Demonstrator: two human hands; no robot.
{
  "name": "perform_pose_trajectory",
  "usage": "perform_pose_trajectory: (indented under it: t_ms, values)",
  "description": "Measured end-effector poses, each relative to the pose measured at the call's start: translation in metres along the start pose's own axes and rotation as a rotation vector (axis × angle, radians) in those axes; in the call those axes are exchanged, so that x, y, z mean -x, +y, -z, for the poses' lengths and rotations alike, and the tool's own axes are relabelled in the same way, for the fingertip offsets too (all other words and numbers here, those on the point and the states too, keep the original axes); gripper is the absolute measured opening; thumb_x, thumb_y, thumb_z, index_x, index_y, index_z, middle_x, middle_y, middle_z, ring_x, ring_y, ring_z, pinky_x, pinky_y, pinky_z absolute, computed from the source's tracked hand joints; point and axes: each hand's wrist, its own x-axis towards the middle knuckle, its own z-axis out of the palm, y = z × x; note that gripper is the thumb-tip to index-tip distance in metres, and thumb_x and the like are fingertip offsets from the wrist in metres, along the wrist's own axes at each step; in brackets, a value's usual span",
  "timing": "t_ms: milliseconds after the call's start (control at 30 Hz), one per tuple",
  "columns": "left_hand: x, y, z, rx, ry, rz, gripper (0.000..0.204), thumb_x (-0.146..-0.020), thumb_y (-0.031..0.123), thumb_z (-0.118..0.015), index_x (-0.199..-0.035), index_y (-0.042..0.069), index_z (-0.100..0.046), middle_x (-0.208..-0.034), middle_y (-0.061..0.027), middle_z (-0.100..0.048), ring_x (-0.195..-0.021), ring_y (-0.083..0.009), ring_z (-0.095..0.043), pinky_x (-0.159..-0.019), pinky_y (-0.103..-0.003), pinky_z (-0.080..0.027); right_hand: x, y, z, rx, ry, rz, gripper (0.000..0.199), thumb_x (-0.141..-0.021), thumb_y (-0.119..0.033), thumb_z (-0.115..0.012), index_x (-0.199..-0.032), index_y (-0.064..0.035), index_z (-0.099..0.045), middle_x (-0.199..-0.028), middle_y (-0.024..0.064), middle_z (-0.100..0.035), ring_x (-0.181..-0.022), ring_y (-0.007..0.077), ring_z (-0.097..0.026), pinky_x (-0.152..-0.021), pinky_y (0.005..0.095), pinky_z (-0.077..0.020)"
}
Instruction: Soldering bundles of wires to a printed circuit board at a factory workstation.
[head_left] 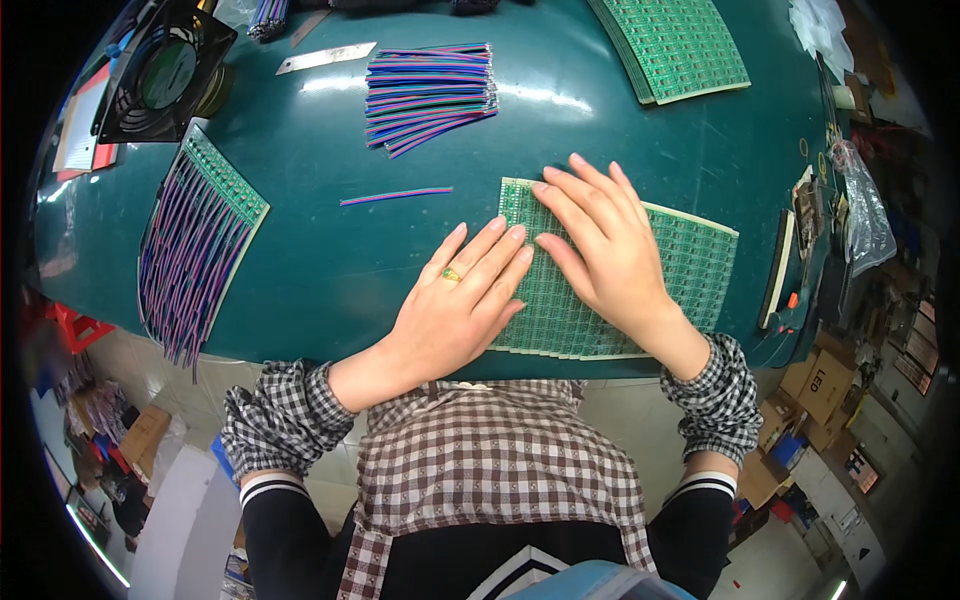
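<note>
A stack of green circuit board panels (690,250), slightly fanned at its near edge, lies before me on the right half of the table. My left hand (455,295), with a ring on one finger, rests at the stack's left edge, fingers stretched out and holding nothing. Flat over the upper part of the same panels lies my right hand (605,235), its fingers spread. A single short multicoloured wire strip (396,196) sits on the table beyond my left hand. Farther off is a pile of similar wire strips (430,95).
At the left, a board panel with many wires attached (205,235) overhangs the front edge. Behind it stands a black fan (168,75). A metal ruler-like strip (325,58) lies at the back, and another panel stack (680,45) at the back right. Tools and a plastic bag (865,215) line the right edge.
</note>
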Motion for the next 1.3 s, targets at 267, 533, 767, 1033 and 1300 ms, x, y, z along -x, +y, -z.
perform_pose_trajectory:
  t_ms: [267, 533, 767, 1033, 1300]
  values:
    - [-0.0012, 0.0000, 0.0005, 0.001, 0.019, 0.024, 0.056, -0.084, 0.023, -0.075, -0.136, 0.009, -0.058, -0.144, -0.0099, -0.052, -0.137, -0.0289, -0.046, -0.113, -0.050, -0.037, 0.0031, 0.0021, -0.0086, -0.022, 0.021, -0.001, 0.042, -0.086, -0.019, -0.073, -0.125, -0.0088, -0.062, -0.130, 0.0091, -0.060, -0.126, 0.0314, -0.054, -0.110, 0.0544, -0.0379]
    - [-0.0019, -0.0004, 0.0010, 0.014, 0.030, 0.032, 0.056, -0.082, 0.024, -0.076, -0.135, 0.012, -0.060, -0.142, -0.0090, -0.053, -0.137, -0.0286, -0.046, -0.112, -0.050, -0.038, 0.0038, 0.0029, -0.0086, -0.032, 0.013, -0.007, 0.044, -0.084, -0.019, -0.074, -0.125, -0.0082, -0.062, -0.130, 0.0093, -0.060, -0.125, 0.0309, -0.055, -0.110, 0.0544, -0.0382]
    - [-0.0026, 0.0008, 0.0025, 0.056, 0.046, 0.009, 0.056, -0.084, 0.019, -0.074, -0.136, 0.006, -0.057, -0.144, -0.0134, -0.051, -0.138, -0.0313, -0.045, -0.112, -0.051, -0.038, 0.0038, 0.0041, -0.0019, -0.043, 0.036, -0.028, 0.047, -0.084, -0.021, -0.074, -0.127, -0.0074, -0.061, -0.130, 0.0101, -0.060, -0.126, 0.0321, -0.055, -0.110, 0.0551, -0.0381]
    - [-0.0057, 0.0066, -0.0013, 0.078, 0.020, -0.017, 0.060, -0.084, 0.017, -0.073, -0.138, -0.001, -0.052, -0.147, -0.0162, -0.048, -0.137, -0.0341, -0.046, -0.112, -0.049, -0.039, 0.0053, 0.0071, -0.0052, -0.054, 0.058, -0.048, 0.049, -0.084, -0.023, -0.074, -0.128, -0.0069, -0.060, -0.126, 0.0109, -0.061, -0.124, 0.0320, -0.055, -0.110, 0.0552, -0.0380]
    - [-0.0071, 0.0060, -0.0002, 0.059, -0.024, 0.014, 0.059, -0.085, 0.020, -0.072, -0.138, 0.003, -0.053, -0.145, -0.0157, -0.050, -0.135, -0.0323, -0.049, -0.111, -0.047, -0.041, 0.0056, 0.0068, -0.0055, -0.057, 0.060, -0.070, 0.047, -0.083, -0.021, -0.074, -0.126, -0.0067, -0.061, -0.124, 0.0107, -0.062, -0.122, 0.0316, -0.057, -0.109, 0.0558, -0.0390]
